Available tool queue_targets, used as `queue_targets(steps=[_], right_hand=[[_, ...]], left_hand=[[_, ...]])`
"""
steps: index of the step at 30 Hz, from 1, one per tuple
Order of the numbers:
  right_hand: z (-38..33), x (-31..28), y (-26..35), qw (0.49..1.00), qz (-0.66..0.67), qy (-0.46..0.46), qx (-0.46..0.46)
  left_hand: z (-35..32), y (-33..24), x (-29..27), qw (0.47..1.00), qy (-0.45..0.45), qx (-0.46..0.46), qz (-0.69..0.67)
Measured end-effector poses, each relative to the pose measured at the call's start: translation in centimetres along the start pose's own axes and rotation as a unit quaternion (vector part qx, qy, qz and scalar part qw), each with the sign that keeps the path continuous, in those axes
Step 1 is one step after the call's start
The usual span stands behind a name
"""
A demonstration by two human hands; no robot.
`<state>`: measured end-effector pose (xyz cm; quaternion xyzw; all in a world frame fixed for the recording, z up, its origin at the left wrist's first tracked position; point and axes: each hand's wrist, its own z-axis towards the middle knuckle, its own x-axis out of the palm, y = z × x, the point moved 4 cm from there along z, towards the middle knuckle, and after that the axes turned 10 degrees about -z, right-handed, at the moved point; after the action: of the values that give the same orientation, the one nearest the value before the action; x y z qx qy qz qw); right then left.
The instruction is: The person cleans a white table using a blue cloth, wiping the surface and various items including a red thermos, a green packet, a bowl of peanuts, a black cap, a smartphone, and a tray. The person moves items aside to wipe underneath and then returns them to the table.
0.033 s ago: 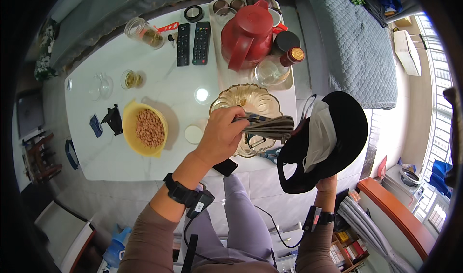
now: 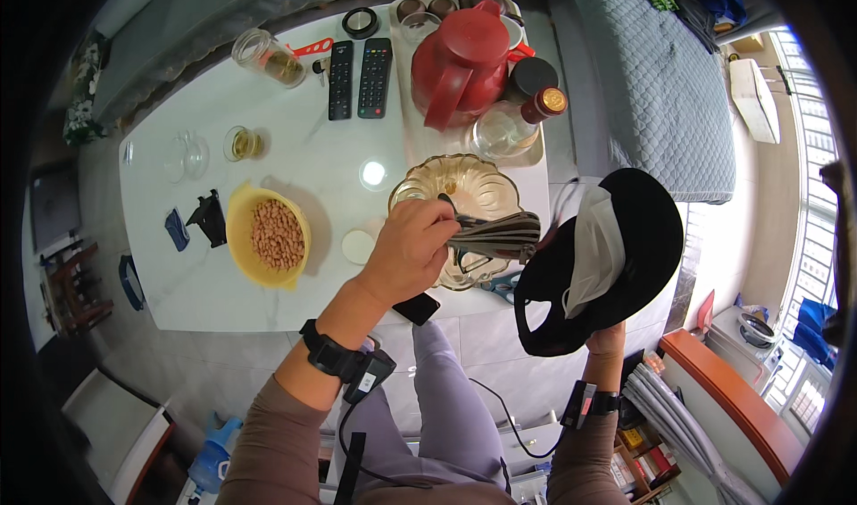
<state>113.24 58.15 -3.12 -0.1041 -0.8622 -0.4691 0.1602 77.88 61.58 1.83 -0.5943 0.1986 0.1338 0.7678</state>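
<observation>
My left hand (image 2: 412,248) is closed, thumb and fingers pinching a folded grey-and-dark striped cloth item (image 2: 500,235), whose layers fan out to the right. It is held above a scalloped amber glass bowl (image 2: 455,173), hiding part of it. On the right, my right hand (image 2: 607,337) grips a black cap (image 2: 644,237) from below; most of its fingers are hidden behind the cap. Inside the tilted cap lies a white face mask (image 2: 596,246). The cap's left edge is close to the striped cloth item.
A yellow bowl of peanuts (image 2: 239,260) stands left on the white table (image 2: 312,161). Behind are two remotes (image 2: 373,77), a glass jar (image 2: 268,57), a red jug (image 2: 460,59) and a clear bottle (image 2: 504,132). A phone (image 2: 417,309) lies at the near edge.
The striped cloth item's layers bow and spread slightly more in my left hand. The cap has shifted very slightly; both hands stay nearly in place.
</observation>
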Motion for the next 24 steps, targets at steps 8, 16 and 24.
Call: queue_targets(steps=[8,16,24], right_hand=[[0.0,2.6,2.0,0.999,-0.012,0.036,0.026],[1.1,10.1,4.5,0.912,-0.407,0.044,0.022],[4.8,19.4,-2.0,0.638,-0.744,0.063,-0.190]], left_hand=[[2.6,3.1,5.0,0.898,0.372,-0.072,0.222],[-4.2,3.2,5.4,0.973,0.119,-0.033,0.194],[-15.1,4.0,5.8,0.846,-0.190,-0.395,-0.305]])
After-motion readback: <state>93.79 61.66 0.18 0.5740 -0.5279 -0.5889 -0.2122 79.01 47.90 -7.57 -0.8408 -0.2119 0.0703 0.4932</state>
